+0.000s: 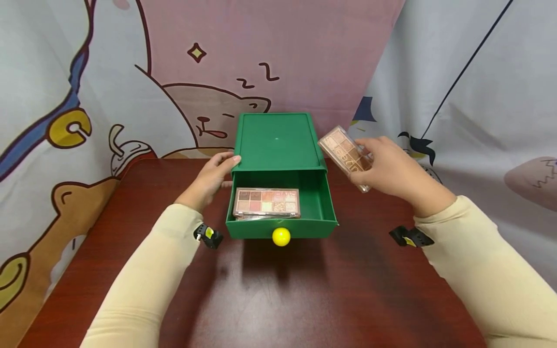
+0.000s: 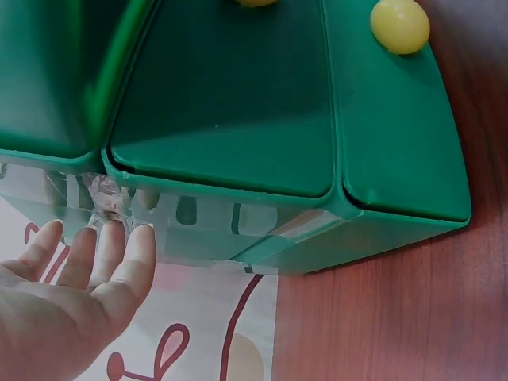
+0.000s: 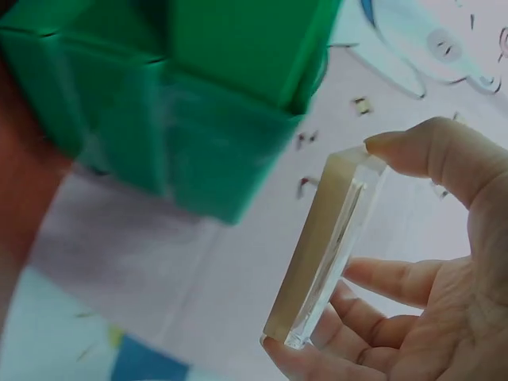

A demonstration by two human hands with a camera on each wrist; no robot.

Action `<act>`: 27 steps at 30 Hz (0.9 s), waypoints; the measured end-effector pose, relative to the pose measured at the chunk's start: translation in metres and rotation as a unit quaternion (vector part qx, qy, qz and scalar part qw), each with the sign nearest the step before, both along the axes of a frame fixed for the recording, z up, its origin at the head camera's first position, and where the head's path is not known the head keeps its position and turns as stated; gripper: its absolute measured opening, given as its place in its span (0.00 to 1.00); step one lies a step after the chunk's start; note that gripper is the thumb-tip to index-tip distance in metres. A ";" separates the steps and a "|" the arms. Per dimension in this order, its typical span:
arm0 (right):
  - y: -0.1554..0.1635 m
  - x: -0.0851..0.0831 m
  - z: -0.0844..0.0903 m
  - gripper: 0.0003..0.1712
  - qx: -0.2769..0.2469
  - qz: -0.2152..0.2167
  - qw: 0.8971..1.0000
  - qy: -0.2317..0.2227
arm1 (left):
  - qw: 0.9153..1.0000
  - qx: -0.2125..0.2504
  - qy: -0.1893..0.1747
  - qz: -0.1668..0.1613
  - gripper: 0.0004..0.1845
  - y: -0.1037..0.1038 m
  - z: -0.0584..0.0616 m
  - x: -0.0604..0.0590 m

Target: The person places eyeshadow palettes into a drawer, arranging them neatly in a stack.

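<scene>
My right hand pinches an eyeshadow palette by its edges, holding it tilted in the air to the right of a green drawer cabinet. In the right wrist view the same palette appears edge-on, thumb at one end and fingertips along the other. My left hand rests against the cabinet's left side; in the left wrist view its fingers are extended by the taped wall. The top drawer is pulled out. Inside it, on the left, lies a ten-pan eyeshadow palette, partly covering something beneath.
A yellow ball knob sits on the drawer front. Lower drawers, one with its own yellow knob, are closed. The cabinet stands on a dark red wooden table, against a cartoon-printed cloth. Black straps circle both wrists.
</scene>
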State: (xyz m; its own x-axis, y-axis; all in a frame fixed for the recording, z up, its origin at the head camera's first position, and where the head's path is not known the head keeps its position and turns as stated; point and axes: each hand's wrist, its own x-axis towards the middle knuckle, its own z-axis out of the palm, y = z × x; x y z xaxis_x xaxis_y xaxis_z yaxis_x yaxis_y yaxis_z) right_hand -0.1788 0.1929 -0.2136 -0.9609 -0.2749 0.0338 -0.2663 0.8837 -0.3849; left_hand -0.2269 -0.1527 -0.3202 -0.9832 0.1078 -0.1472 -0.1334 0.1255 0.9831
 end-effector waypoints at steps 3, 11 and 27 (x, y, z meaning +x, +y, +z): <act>-0.019 0.000 0.015 0.42 -0.002 0.025 1.000 0.007 | 1.000 -0.001 -0.001 -0.002 0.35 -0.001 0.000 0.000; -0.057 0.004 0.035 0.40 0.023 0.080 0.996 -0.010 | 1.000 0.002 0.002 -0.005 0.35 -0.001 0.000 0.000; -0.102 -0.002 0.038 0.41 0.119 0.183 0.973 -0.081 | 1.000 0.003 0.002 -0.001 0.35 0.000 0.002 0.000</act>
